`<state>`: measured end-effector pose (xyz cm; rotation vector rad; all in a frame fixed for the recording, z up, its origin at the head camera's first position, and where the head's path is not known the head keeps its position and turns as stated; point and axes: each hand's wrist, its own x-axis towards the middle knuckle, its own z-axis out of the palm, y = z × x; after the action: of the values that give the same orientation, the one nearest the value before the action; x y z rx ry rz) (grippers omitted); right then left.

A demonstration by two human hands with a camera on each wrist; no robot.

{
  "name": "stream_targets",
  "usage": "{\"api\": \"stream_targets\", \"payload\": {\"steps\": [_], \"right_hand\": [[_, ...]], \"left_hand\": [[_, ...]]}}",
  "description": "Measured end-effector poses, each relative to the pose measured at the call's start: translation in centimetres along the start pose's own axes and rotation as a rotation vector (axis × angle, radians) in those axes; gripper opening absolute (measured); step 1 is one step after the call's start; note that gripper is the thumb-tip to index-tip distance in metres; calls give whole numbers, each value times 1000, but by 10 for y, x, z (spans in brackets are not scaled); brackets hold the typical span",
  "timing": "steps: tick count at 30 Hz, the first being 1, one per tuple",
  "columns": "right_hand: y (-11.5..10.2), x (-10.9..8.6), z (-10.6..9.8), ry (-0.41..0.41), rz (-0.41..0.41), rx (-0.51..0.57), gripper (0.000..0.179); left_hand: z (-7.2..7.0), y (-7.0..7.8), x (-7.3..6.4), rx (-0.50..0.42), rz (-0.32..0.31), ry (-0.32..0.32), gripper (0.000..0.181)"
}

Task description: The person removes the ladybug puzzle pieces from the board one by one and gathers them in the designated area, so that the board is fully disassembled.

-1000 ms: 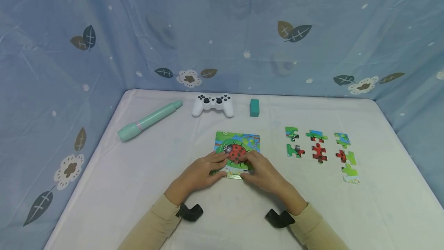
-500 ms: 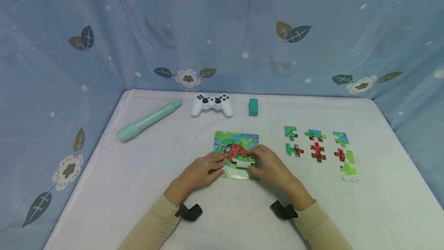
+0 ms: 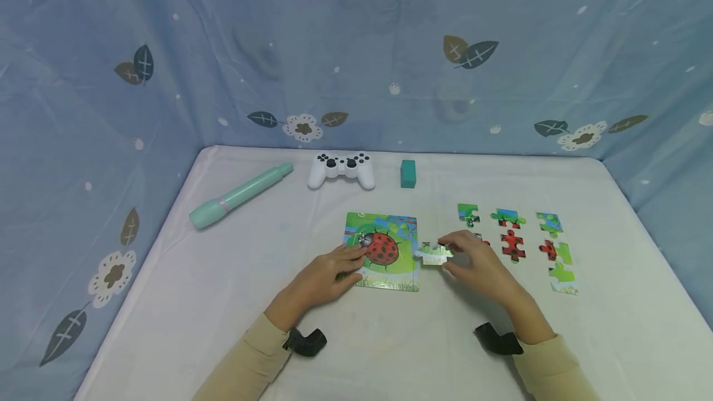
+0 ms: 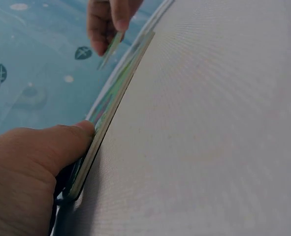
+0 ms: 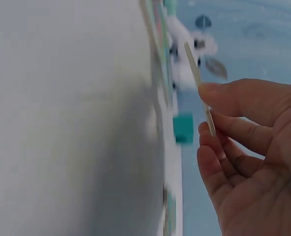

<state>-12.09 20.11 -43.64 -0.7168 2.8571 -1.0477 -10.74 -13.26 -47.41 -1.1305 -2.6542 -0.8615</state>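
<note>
A square puzzle board [image 3: 392, 274] with a ladybug picture lies on the table in the head view. My left hand [image 3: 323, 276] rests on its left side, fingers fairly straight over the picture and thumb by the front corner. In the left wrist view the thumb lies along the board's edge [image 4: 108, 120]. Just right of the board, my right hand [image 3: 483, 270] pinches a green and pale puzzle piece [image 3: 434, 256] between thumb and fingers. The right wrist view shows that puzzle piece [image 5: 192, 63] edge-on, held off the table.
Several puzzle pieces [image 3: 512, 245] lie in loose rows at the right, one partly hidden by the right hand. Along the back are a mint-green microphone-shaped tube [image 3: 245, 193], a white game controller [image 3: 341, 169] and a teal block [image 3: 408, 174]. A patterned blue cloth [image 3: 390, 48] hangs behind the table.
My right hand has lifted the puzzle piece off the board and carried it to the right, past the board's edge. The full ladybug picture now shows. My left hand has stayed in place.
</note>
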Motion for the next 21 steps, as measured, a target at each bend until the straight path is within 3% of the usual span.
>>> {"api": "stream_targets", "payload": {"steps": [10,21], "right_hand": [[37,-50,-38,105,67,-52,43],[67,-84,-61,80,232,-69,42]], "left_hand": [[0,1,-1,11,-27,-19,37],[2,-1,0,16,-51,-50,39]]}}
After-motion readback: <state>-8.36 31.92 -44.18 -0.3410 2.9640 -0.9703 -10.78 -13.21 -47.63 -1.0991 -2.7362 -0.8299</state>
